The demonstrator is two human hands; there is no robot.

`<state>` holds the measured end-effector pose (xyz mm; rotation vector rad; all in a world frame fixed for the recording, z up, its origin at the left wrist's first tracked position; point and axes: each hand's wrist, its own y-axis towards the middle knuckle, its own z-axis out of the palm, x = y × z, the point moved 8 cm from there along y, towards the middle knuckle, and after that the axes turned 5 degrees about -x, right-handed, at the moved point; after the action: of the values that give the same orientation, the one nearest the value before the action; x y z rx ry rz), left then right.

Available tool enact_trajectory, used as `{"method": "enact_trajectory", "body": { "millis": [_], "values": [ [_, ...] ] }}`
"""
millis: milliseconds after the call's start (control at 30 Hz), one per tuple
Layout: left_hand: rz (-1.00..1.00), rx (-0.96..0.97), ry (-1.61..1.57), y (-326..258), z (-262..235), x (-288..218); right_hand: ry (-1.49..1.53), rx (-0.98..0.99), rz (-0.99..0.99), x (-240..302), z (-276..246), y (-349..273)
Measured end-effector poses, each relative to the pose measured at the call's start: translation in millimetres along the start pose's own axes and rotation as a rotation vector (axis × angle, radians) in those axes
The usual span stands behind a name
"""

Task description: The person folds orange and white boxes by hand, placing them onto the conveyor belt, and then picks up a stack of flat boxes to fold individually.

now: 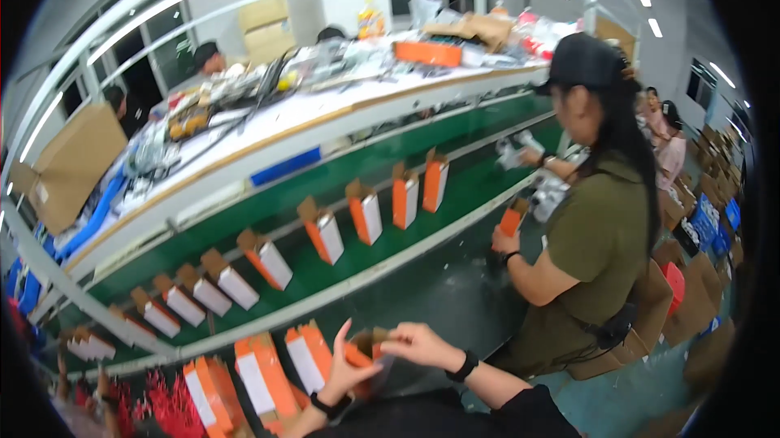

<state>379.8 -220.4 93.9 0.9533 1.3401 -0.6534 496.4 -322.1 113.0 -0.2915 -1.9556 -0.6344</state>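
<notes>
Low in the middle, my left hand is wrapped around a small orange carton whose top is open, showing its brown inside. At the carton's top edge, my right hand pinches a brown cardboard flap. Both wrists wear black bands. Just left of my left hand lie several orange-and-white cartons side by side. What the carton contains, if anything, cannot be made out.
Several orange-and-white cartons with raised flaps stand along the green conveyor belt. At right, a co-worker in an olive top holds another orange carton. Red items lie lower left, beside another person's arm. A cluttered shelf runs behind the belt.
</notes>
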Motion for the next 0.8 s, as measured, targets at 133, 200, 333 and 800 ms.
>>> {"method": "enact_trajectory", "body": {
  "millis": [133, 200, 333, 800],
  "values": [
    [-0.119, 0.120, -0.125, 6.9, 2.1, 54.6, 0.085, -0.104, 0.138, -39.8, 12.2, 5.4],
    [-0.139, 0.209, -0.073, -0.4, 6.2, 64.5, 0.528, 0.131, 0.812, -67.8, 42.0, -12.8],
    [-0.112, 0.205, -0.061, -8.1, 17.2, 47.4, 0.050, 0.084, 0.369, -55.8, 36.5, -6.6],
    [-0.112, -0.134, 0.230, -33.5, 16.5, 28.7, 0.073, 0.459, 0.571, -17.7, 34.1, -19.0]
  ]
}}
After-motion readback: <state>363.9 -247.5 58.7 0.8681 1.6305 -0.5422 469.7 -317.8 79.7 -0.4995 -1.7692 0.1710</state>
